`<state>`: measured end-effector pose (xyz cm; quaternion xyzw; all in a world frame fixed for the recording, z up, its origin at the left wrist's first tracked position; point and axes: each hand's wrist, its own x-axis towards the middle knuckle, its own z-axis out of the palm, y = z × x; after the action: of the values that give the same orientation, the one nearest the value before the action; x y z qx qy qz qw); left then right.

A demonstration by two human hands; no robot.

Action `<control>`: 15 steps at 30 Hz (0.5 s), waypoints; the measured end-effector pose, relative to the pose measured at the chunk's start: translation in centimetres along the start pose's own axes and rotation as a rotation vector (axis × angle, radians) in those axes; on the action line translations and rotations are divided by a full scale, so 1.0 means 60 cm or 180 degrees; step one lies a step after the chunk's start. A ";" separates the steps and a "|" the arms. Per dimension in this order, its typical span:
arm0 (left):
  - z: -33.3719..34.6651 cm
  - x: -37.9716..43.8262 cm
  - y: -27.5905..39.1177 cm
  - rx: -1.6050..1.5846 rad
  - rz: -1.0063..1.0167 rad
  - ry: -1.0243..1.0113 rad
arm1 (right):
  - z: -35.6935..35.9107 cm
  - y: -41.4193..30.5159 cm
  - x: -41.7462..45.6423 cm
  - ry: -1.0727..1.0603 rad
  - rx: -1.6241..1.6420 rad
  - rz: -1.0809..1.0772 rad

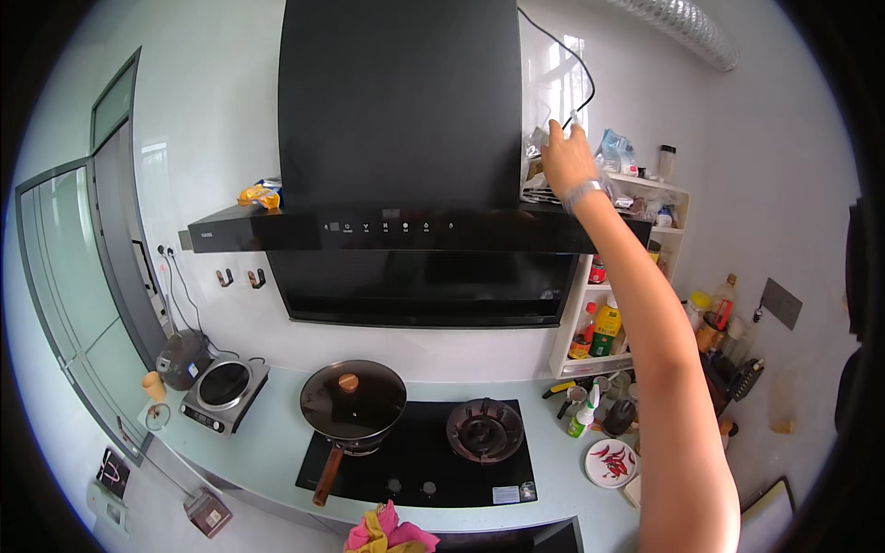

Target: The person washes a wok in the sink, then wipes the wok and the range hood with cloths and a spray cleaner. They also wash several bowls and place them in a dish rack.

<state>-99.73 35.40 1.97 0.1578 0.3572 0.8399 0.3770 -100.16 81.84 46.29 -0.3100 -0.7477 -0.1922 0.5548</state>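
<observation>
My right hand (569,155), with a band on its wrist, is raised to the right side of the black range hood (401,104). Its fingers are at a whitish piece on a black cable (591,83); whether they grip it cannot be told. Plastic bags and other items lie on the hood's ledge by the wrist. My left hand is out of view. Below stands a lidded wok (353,401) with a wooden handle on the left burner of the black gas hob (415,477); the right burner (484,430) is bare.
A white shelf (556,345) with bottles stands right of the hood. On the counter are a spray bottle (584,415), a plate of red chillies (610,463), an electric hotplate (225,394) and a rice cooker (183,359). Pink and yellow cloths (390,532) hang at the front edge.
</observation>
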 end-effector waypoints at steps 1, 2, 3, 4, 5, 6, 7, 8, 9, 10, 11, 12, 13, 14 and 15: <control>0.011 0.001 0.005 -0.0011 -0.0012 -0.0005 | -0.025 -0.020 -0.048 0.0627 0.0142 -0.0556; -0.003 0.012 0.000 0.0688 0.0179 0.0097 | -0.064 -0.037 -0.106 0.0710 0.0711 -0.0869; -0.026 0.019 0.001 0.1460 0.0380 0.0290 | -0.085 -0.059 -0.181 0.0633 0.1326 -0.1183; -0.044 0.013 0.005 0.0883 0.0644 0.0692 | -0.079 -0.094 -0.273 0.0118 0.2356 -0.1408; -0.046 0.043 0.005 0.0649 0.0484 0.0773 | -0.099 -0.097 -0.362 -0.0919 0.2931 -0.1689; -0.015 0.083 0.006 0.0802 0.0580 0.0491 | -0.100 -0.099 -0.453 -0.2012 0.3438 -0.1758; 0.045 0.141 0.008 0.0918 0.0650 0.0146 | -0.090 -0.103 -0.547 -0.2918 0.3789 -0.1485; 0.113 0.191 0.010 0.1063 0.0748 -0.0164 | -0.072 -0.106 -0.630 -0.3491 0.4210 -0.0716; 0.168 0.230 -0.005 0.1137 0.0843 -0.0559 | -0.024 -0.098 -0.728 -0.3569 0.5240 0.0888; 0.175 0.266 -0.030 0.2353 0.0875 -0.1071 | -0.020 -0.125 -0.759 -0.3523 0.6350 0.3070; 0.179 0.294 -0.048 0.3565 0.0877 -0.1581 | 0.035 -0.117 -0.812 -0.3373 0.6559 0.4080; 0.202 0.304 -0.044 0.4651 0.0941 -0.1443 | 0.020 -0.139 -0.761 -0.2431 0.6940 0.5946; 0.236 0.317 -0.048 0.5637 0.1015 -0.1435 | 0.038 -0.119 -0.754 -0.2652 0.6325 0.5228; 0.249 0.320 -0.045 0.6060 0.1196 -0.1336 | 0.055 -0.107 -0.742 -0.2863 0.5690 0.4579; 0.253 0.324 -0.041 0.6501 0.1406 -0.1234 | 0.085 -0.087 -0.747 -0.3026 0.5889 0.3745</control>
<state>-103.27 58.32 10.70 0.5920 0.7902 0.1521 -0.0446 -98.71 69.99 2.48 -0.1278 -0.4763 0.8367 0.2382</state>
